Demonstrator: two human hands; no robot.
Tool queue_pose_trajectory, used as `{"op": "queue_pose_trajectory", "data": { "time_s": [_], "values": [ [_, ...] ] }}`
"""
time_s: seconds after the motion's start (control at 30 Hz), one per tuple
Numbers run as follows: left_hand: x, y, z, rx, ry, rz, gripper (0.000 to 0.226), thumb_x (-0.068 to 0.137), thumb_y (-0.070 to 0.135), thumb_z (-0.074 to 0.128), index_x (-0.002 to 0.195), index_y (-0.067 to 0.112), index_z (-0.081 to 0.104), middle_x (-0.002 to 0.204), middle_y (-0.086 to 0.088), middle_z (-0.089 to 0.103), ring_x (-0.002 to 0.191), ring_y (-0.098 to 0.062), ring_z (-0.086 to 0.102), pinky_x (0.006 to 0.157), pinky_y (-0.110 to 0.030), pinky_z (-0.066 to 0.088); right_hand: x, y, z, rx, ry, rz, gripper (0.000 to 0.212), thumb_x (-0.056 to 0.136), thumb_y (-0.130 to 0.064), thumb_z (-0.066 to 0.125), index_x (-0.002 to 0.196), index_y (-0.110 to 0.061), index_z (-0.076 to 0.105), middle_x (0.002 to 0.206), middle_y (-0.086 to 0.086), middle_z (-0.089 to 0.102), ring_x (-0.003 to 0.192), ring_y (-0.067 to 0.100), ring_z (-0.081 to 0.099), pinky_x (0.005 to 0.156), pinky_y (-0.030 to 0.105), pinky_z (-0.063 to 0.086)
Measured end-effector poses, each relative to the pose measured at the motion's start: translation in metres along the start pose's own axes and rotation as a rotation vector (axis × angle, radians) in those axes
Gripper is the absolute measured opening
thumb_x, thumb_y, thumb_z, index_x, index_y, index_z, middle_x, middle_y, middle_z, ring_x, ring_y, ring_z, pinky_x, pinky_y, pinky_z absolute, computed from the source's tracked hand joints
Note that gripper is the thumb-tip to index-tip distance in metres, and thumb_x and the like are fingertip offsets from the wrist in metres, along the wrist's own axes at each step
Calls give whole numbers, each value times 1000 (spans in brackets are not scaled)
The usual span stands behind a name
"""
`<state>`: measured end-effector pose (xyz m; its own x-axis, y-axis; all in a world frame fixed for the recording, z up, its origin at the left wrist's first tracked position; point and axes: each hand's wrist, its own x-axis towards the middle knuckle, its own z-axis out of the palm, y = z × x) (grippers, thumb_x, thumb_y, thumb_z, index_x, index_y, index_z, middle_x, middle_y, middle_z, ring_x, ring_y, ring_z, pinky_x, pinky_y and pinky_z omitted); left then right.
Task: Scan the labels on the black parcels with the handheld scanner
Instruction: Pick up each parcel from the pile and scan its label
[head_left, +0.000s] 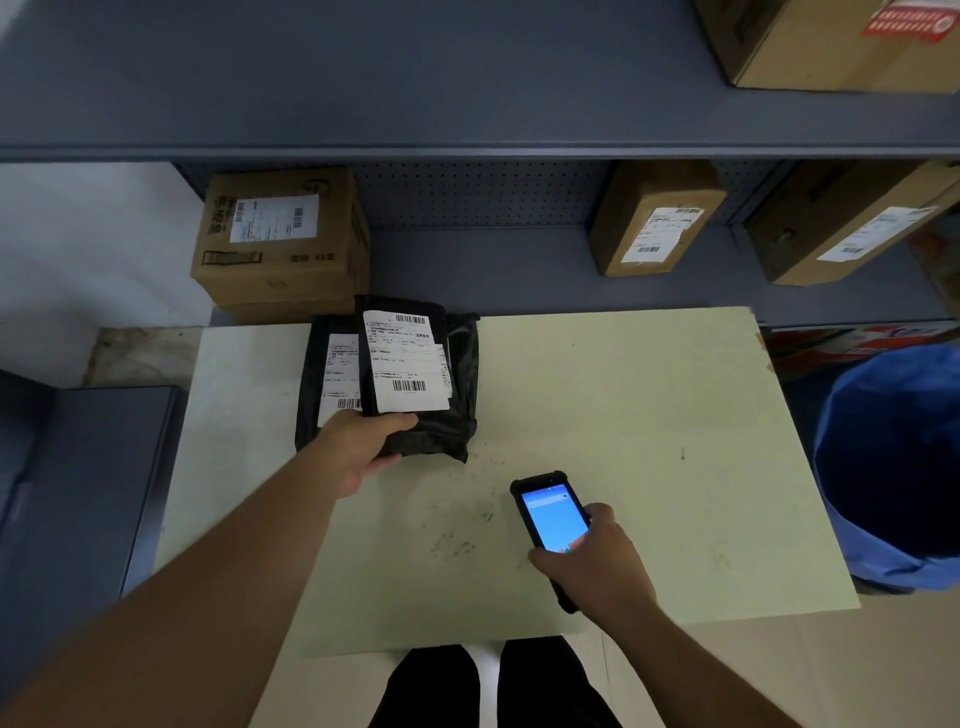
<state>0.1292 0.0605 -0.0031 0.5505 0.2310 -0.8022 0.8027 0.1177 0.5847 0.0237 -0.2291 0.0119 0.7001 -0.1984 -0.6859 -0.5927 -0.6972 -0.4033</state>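
- left hand clamped on the near edge of a flat black plastic parcel, thumb on top just below its white shipping label, fingers tucked underneath.
- held parcel tilted up, label facing the camera, barcodes at the label's top and bottom.
- second black plastic parcel lying flat behind and left of the held one, partly covered by it; own white label half visible with a barcode at the near end.
- right hand wrapped around the lower body of a black handheld scanner with a lit blue screen, thumb on the screen's lower edge, screen up, top end aimed toward the parcels.
- scanner near the parcels but apart from them, over the middle of a pale yellow-green tabletop.
- both parcels at the table's far left part.
- grey metal shelf unit behind the table; brown cardboard boxes on the lower shelf: one at left, two at right, all with white labels.
- blue-lined bin just beside the table's right edge.
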Motion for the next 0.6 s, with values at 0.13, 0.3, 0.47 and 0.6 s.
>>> {"op": "queue_pose_trajectory", "data": {
  "time_s": [0.13, 0.3, 0.47, 0.6],
  "values": [
    [-11, -9, 2, -98, -88, 9, 32, 85, 9, 84, 115, 15, 75, 120, -6, 77, 114, -23, 71, 89, -40, 63, -3, -5, -12, -11, -26, -20, 66, 72, -40, 84, 118, -27, 39, 99, -1, 63, 84, 17, 69, 66, 34, 58],
    [-24, -23, 11, -90, -134, 81, 32, 89, 4, 77, 118, 17, 71, 120, -4, 77, 111, -19, 72, 82, -29, 60, -12, -14, -32, -51, -59, -37, 64, 75, -40, 85, 120, -24, 42, 99, -2, 64, 85, 15, 70, 60, 28, 53],
    [-26, -42, 21, -67, -121, 122, 44, 84, 3, 82, 118, 25, 65, 122, 2, 76, 114, -21, 71, 97, -39, 57, -25, -26, -48, -70, -95, -48, 60, 72, -41, 85, 116, -24, 48, 96, -2, 65, 80, 16, 72, 61, 28, 54],
    [-30, -56, 25, 38, -62, 152, 79, 62, 25, 94, 134, 26, 59, 126, 4, 74, 115, -21, 71, 103, -49, 56, -35, -39, -56, -108, -146, -66, 59, 68, -46, 86, 111, -25, 51, 96, -3, 66, 78, 14, 69, 63, 28, 53]
  ]
}}
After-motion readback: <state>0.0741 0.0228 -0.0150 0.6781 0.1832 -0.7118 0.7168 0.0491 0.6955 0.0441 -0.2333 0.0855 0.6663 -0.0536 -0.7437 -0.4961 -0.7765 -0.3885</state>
